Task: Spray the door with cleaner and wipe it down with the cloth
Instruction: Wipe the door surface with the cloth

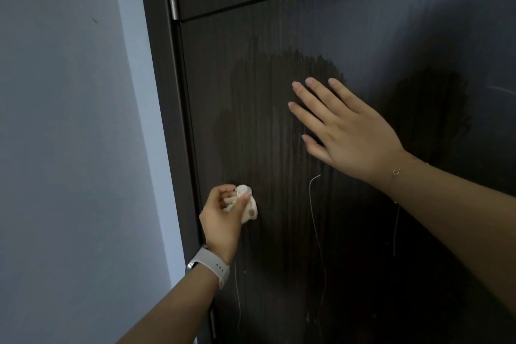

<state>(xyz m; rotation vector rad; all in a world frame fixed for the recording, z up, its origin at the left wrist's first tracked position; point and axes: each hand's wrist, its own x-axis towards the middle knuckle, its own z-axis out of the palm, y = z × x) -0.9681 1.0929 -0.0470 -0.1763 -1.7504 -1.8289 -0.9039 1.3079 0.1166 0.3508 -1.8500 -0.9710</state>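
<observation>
Cloth (pixel 247 205) bunched upright in left hand (pixel 222 219) fingers against door (pixel 279 36); right hand (pixel 343 131) fingers spread flat.

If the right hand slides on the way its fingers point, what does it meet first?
Probably only more wet door: the right hand points up-left, and the door's hinged edge comes next. Depth is uncertain.

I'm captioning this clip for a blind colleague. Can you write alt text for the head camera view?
The left hand holds a bunched pale cloth against a dark wood-grain door, while the right hand lies flat, fingers spread, on a wet patch higher up. Thin drips run down the door; a grey wall stands at left.
</observation>
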